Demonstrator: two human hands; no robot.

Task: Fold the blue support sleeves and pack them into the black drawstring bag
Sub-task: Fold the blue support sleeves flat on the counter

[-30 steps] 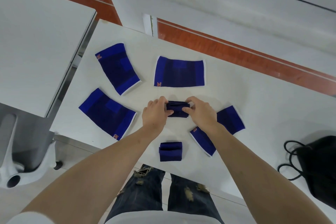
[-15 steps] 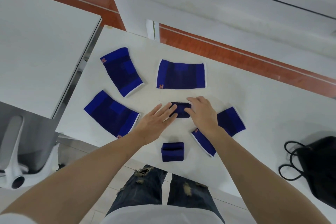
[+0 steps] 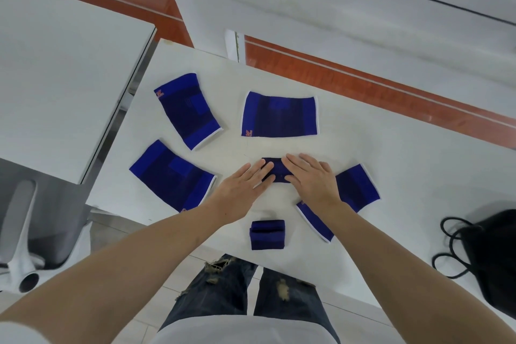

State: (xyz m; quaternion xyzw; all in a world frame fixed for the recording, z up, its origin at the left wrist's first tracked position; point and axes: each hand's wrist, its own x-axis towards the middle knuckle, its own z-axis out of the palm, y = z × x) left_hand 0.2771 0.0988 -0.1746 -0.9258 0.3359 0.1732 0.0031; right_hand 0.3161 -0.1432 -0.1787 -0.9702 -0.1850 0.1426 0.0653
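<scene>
Left hand (image 3: 240,190), right hand (image 3: 312,179), flat on folded sleeve (image 3: 275,170) between them

One folded blue sleeve (image 3: 275,170) lies under two flat hands; another folded bundle (image 3: 267,234) sits near the table edge. Four flat sleeves (image 3: 279,114) lie around them. The black drawstring bag (image 3: 491,257) rests far right.

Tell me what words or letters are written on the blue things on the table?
Far-left sleeve: a small orange mark at one corner, too blurred to read.
Middle sleeve: a small orange mark at its near-left corner, too blurred to read.
Near-left sleeve: an orange bit at its near edge, unreadable.
No other writing shows.
</scene>
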